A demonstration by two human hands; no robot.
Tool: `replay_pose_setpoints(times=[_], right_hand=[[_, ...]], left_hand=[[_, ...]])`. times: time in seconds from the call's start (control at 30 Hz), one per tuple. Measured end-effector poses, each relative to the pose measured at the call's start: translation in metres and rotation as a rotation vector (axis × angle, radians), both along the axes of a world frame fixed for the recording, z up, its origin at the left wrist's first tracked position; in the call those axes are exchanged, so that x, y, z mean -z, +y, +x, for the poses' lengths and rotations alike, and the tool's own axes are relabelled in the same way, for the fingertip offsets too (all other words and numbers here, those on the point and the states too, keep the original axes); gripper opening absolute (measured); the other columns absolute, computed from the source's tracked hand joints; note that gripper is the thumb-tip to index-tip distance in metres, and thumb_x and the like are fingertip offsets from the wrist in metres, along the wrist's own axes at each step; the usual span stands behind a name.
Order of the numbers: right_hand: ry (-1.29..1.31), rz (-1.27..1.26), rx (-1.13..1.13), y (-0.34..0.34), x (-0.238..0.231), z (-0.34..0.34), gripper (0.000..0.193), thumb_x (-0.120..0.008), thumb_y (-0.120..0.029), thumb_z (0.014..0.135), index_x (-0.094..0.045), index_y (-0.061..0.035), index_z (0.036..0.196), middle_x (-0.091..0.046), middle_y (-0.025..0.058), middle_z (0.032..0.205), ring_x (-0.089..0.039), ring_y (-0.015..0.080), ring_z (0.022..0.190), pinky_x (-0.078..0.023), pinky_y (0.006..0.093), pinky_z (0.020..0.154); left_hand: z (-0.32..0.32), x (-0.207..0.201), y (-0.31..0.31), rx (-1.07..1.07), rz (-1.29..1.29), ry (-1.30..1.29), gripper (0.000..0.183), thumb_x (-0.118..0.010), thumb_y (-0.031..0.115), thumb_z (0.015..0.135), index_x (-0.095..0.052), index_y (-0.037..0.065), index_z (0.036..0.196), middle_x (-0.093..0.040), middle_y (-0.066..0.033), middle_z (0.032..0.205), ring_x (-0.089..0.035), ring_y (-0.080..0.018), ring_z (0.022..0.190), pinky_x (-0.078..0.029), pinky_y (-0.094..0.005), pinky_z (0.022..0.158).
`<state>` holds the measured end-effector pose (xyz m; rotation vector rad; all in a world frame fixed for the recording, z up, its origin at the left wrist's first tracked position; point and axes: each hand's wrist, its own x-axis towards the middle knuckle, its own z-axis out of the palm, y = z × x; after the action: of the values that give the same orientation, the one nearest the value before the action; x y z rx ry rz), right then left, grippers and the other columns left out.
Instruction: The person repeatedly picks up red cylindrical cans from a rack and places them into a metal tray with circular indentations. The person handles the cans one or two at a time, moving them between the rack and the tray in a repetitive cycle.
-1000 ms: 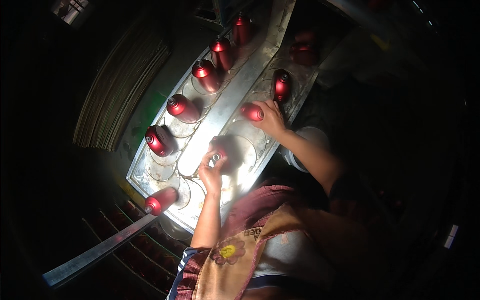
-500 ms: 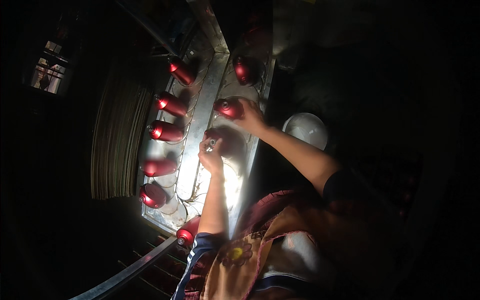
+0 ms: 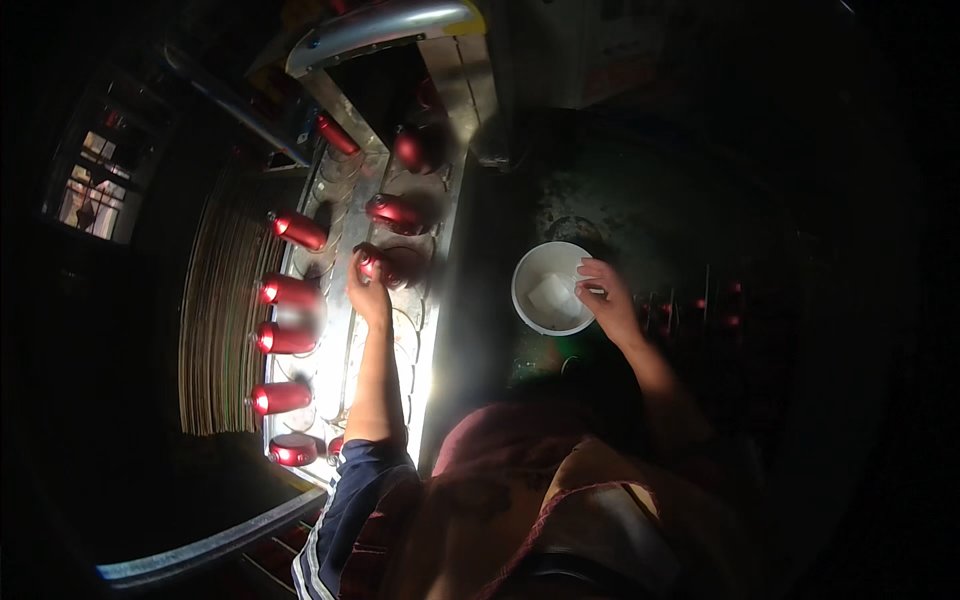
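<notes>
My left hand [image 3: 370,292] is closed around the top end of a red metallic bottle [image 3: 398,268] on the metal conveyor bed. The fingers hide part of its neck. Off to the right, my right hand [image 3: 608,298] is at the rim of a round white bucket [image 3: 520,300], its fingers curled together. Whatever is between those fingertips, if anything, is too small to make out. A pale white piece [image 3: 550,296] lies inside the bucket. Just beyond my left hand, another red bottle [image 3: 397,214] leans in the same lane, with a further red bottle [image 3: 415,150] behind it.
In the left lane stand several red bottles [image 3: 284,338], tilted in the view. A stack of flat brown sheets [image 3: 215,330] rises left of the conveyor. Across its far end arches a metal frame [image 3: 385,35]. A metal rail [image 3: 210,555] runs along the lower left.
My right hand has let go of a red bottle and moved right to the white bucket. My left hand remains at a bottle. The view has shifted, placing the conveyor further left.
</notes>
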<state>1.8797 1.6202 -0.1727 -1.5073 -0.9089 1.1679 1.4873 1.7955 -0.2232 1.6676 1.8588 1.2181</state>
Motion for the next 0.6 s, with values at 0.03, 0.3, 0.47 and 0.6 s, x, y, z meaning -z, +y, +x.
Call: replay_pose_setpoints(times=[0.03, 0.3, 0.47, 0.6], right_hand=[[-0.012, 0.029, 0.069, -0.016, -0.004, 0.014, 0.046, -0.066, -0.001, 0.091, -0.051, -0.0027, 0.135, -0.06, 0.0118, 0.127, -0.062, 0.019, 0.108, -0.051, 0.0331, 0.095], [-0.378, 0.091, 0.778, -0.223, -0.119, 0.033, 0.042, -0.067, -0.005, 0.092, -0.055, -0.0059, 0.131, -0.062, 0.0088, 0.122, -0.06, 0.0206, 0.115, -0.051, 0.0356, 0.098], [-0.282, 0.027, 1.255, -0.341, -0.207, -0.009, 0.046, -0.065, -0.004, 0.092, -0.052, -0.0058, 0.136, -0.061, 0.0104, 0.124, -0.061, 0.02, 0.116, -0.053, 0.034, 0.096], [-1.024, -0.273, 1.587, -0.456, -0.227, -0.02, 0.047, -0.071, 0.0, 0.084, -0.062, -0.0117, 0.128, -0.06, 0.0062, 0.119, -0.06, 0.0165, 0.107, -0.052, 0.0322, 0.093]], left_hand=[[0.019, 0.001, 0.004, 0.067, -0.07, -0.216, 0.04, -0.069, 0.009, 0.092, -0.061, -0.001, 0.13, -0.065, -0.0179, 0.129, -0.062, -0.0269, 0.119, -0.048, -0.0345, 0.101], [0.204, 0.017, -0.058, 0.787, -0.79, -0.806, 0.02, -0.059, 0.008, 0.098, -0.065, 0.003, 0.116, -0.069, -0.0045, 0.111, -0.064, -0.0144, 0.095, -0.053, -0.0273, 0.081], [0.267, -0.02, -0.11, 1.162, -0.966, -0.641, 0.017, -0.061, 0.008, 0.095, -0.068, 0.006, 0.11, -0.071, -0.0036, 0.11, -0.065, -0.0143, 0.095, -0.053, -0.0294, 0.078], [0.345, -0.083, -0.119, 1.479, -0.765, -0.511, 0.014, -0.061, 0.011, 0.097, -0.068, 0.005, 0.109, -0.07, -0.0036, 0.108, -0.062, -0.0109, 0.091, -0.052, -0.0269, 0.078]])
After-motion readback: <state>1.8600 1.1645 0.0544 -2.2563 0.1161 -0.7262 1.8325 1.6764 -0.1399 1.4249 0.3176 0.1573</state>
